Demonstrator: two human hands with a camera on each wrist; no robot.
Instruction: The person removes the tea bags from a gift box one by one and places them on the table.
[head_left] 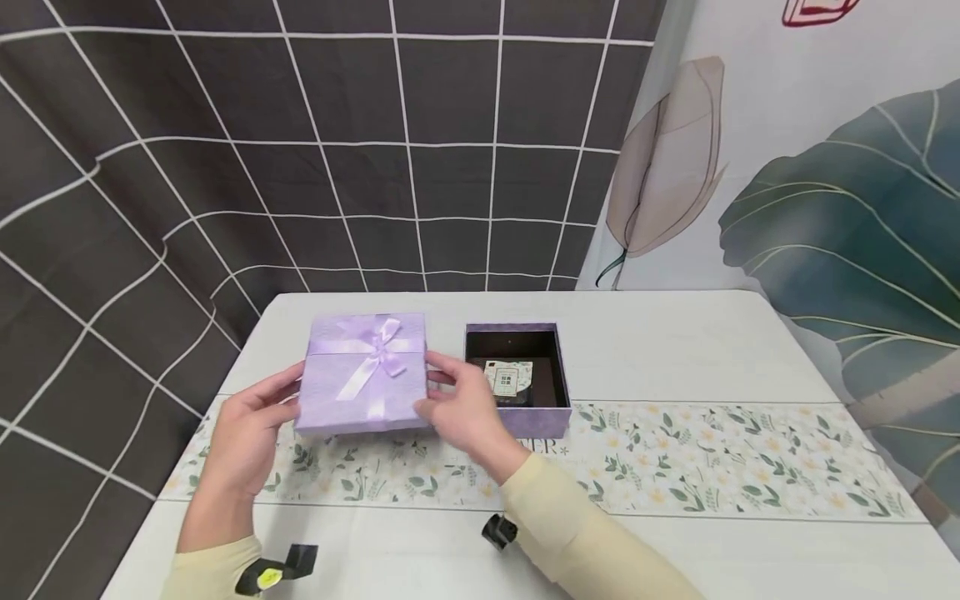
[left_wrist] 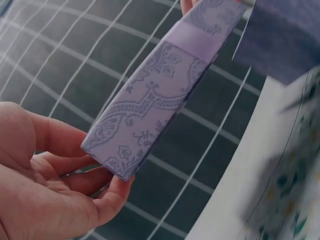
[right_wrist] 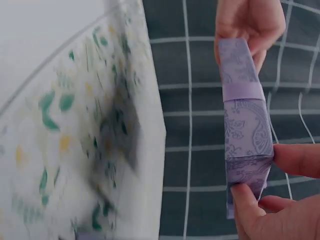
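A lilac box lid point(head_left: 352, 379) with a paisley pattern and a satin ribbon bow point(head_left: 382, 354) is held up over the table, left of its box. My left hand point(head_left: 247, 433) grips the lid's left side; in the left wrist view, thumb and fingers pinch its corner. The opposite side is held by my right hand point(head_left: 467, 408), its thumb near the front corner. Just beyond that hand stands the purple box point(head_left: 543, 422), open at the top with a dark inside. In it lies a small floral-printed packet point(head_left: 508, 380), partly behind my right hand.
The table wears a white cloth point(head_left: 660, 350) with a floral band point(head_left: 697, 458) across it. A dark grid-patterned curtain point(head_left: 360, 183) hangs behind and at the left. A leaf-print curtain point(head_left: 840, 233) hangs at the right.
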